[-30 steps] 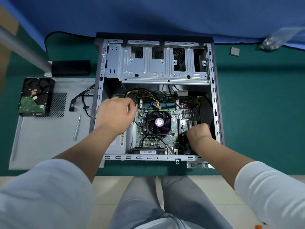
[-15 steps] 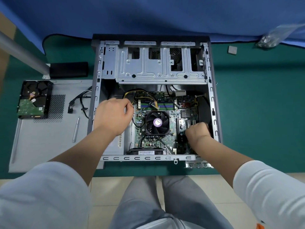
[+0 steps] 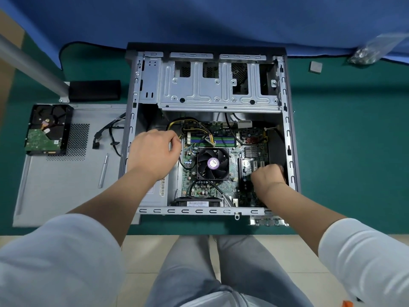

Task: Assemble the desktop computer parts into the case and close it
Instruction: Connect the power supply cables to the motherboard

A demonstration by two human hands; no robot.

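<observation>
On the bench (image 3: 354, 151) I see the case (image 3: 285, 138) lying open, motherboard (image 3: 223, 187) and fan (image 3: 213, 163) exposed. My left hand (image 3: 155, 156) curls at the board's left edge; whether it grips anything, I cannot tell. My right hand (image 3: 266, 177) is fisted over the slots, grip hidden.

I see my left hand (image 3: 155, 156) and right hand (image 3: 266, 176) bare, forearms uncovered. Loose white sleeves (image 3: 57, 258) are pushed up near both elbows. Below, my legs are in light grey trousers (image 3: 199, 273), creased at the knees.
</observation>
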